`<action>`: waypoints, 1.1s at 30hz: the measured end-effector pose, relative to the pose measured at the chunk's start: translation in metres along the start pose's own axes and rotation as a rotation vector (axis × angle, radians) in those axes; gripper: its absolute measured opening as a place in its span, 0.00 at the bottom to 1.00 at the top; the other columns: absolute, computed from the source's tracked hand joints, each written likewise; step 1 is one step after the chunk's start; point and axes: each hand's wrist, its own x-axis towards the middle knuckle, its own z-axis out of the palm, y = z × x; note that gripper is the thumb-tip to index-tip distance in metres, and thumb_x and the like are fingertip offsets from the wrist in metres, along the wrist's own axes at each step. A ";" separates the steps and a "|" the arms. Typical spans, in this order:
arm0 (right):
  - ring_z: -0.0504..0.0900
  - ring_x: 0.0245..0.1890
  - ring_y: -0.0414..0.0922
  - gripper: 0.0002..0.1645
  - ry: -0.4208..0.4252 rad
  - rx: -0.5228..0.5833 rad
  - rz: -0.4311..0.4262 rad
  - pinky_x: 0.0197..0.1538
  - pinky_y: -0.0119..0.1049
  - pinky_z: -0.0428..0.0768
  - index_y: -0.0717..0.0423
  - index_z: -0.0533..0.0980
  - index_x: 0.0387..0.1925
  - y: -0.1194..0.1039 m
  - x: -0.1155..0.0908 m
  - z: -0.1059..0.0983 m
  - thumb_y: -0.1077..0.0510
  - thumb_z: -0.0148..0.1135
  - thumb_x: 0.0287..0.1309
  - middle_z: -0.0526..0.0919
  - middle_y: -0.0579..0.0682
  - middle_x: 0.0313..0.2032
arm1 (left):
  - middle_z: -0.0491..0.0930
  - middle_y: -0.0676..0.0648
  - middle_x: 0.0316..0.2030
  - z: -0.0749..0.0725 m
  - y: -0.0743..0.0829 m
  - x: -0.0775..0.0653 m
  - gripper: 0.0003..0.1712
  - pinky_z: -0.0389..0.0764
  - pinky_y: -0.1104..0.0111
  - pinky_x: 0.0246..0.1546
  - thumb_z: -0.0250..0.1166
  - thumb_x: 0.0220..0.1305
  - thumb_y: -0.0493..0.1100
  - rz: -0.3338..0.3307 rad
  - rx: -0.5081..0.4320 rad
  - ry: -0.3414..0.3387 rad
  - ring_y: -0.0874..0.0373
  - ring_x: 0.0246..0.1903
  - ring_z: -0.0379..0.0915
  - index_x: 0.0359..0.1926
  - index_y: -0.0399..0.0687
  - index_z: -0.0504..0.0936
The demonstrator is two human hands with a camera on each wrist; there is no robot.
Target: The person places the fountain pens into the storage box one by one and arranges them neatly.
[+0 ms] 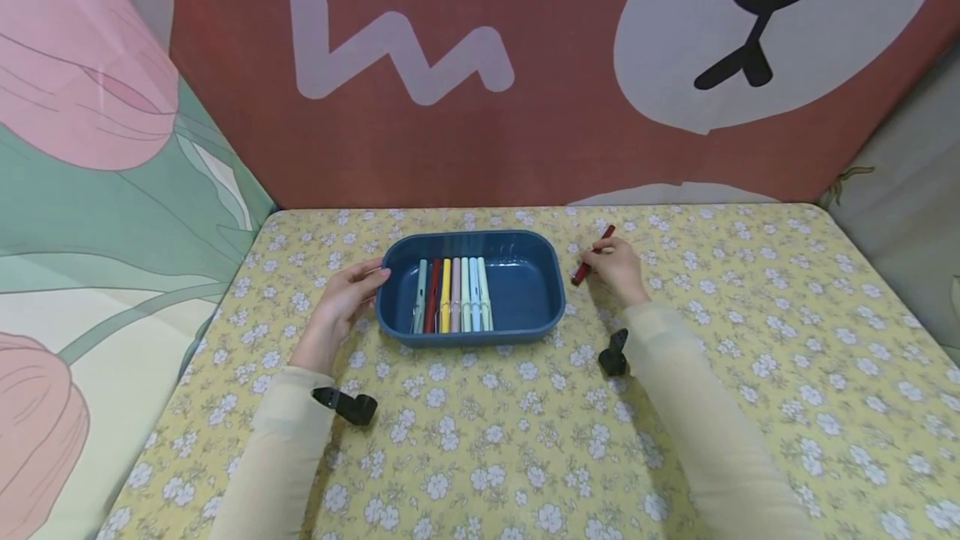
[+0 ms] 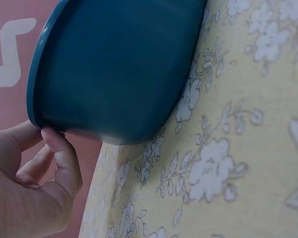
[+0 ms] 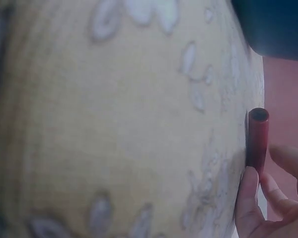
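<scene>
A dark blue rounded tray (image 1: 525,298) stands on the table, with several clip pens lying side by side in its left and middle part. Among them are a grey-green pen (image 1: 421,294), a dark red pen (image 1: 432,294), a yellow pen (image 1: 446,294) and a pink pen (image 1: 455,294); paler ones lie to their right. My left hand (image 1: 341,298) pinches the tray's left rim between thumb and fingers. Right of the tray, my right hand (image 1: 618,269) holds another dark red pen (image 3: 257,136) close to the cloth. Its near end is hollow and round in the right wrist view.
A yellow flowered cloth (image 1: 480,440) covers the table. Behind it rises a reddish-brown printed backdrop (image 1: 480,148), and a floral fabric (image 1: 97,215) hangs at the left. Each wrist carries a small black camera, one at the left (image 1: 354,407) and one at the right (image 1: 613,357).
</scene>
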 end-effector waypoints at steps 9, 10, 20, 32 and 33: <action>0.76 0.37 0.48 0.26 0.017 -0.145 -0.031 0.36 0.32 0.73 0.67 0.67 0.58 -0.001 0.000 0.002 0.57 0.58 0.62 0.76 0.64 0.49 | 0.73 0.60 0.44 0.000 0.000 0.000 0.30 0.74 0.80 0.30 0.58 0.69 0.49 -0.011 0.000 0.011 0.73 0.30 0.73 0.69 0.52 0.65; 0.76 0.39 0.49 0.26 0.019 -0.146 -0.031 0.37 0.33 0.73 0.67 0.67 0.58 -0.001 0.000 0.002 0.58 0.57 0.62 0.76 0.65 0.49 | 0.73 0.60 0.45 0.000 0.000 0.000 0.30 0.74 0.80 0.30 0.58 0.69 0.49 -0.012 0.001 0.012 0.73 0.30 0.73 0.69 0.52 0.65; 0.78 0.45 0.53 0.26 0.016 -0.159 -0.008 0.34 0.30 0.72 0.67 0.67 0.59 -0.004 0.000 0.002 0.60 0.52 0.61 0.76 0.66 0.53 | 0.73 0.56 0.48 0.000 -0.001 0.001 0.30 0.75 0.80 0.31 0.58 0.69 0.49 -0.002 0.012 0.007 0.74 0.31 0.74 0.70 0.51 0.65; 0.79 0.45 0.54 0.26 0.070 -0.187 0.016 0.40 0.36 0.75 0.65 0.68 0.58 -0.007 0.000 0.005 0.57 0.57 0.62 0.77 0.65 0.52 | 0.73 0.56 0.50 0.001 0.000 -0.001 0.30 0.73 0.79 0.30 0.58 0.69 0.49 0.003 0.013 0.006 0.73 0.31 0.73 0.70 0.51 0.65; 0.79 0.46 0.55 0.25 0.072 -0.184 0.021 0.42 0.38 0.76 0.65 0.68 0.58 -0.007 0.000 0.004 0.57 0.57 0.63 0.77 0.65 0.53 | 0.73 0.56 0.50 0.001 0.000 -0.001 0.30 0.73 0.79 0.30 0.58 0.69 0.49 0.002 0.013 0.006 0.73 0.31 0.73 0.70 0.52 0.65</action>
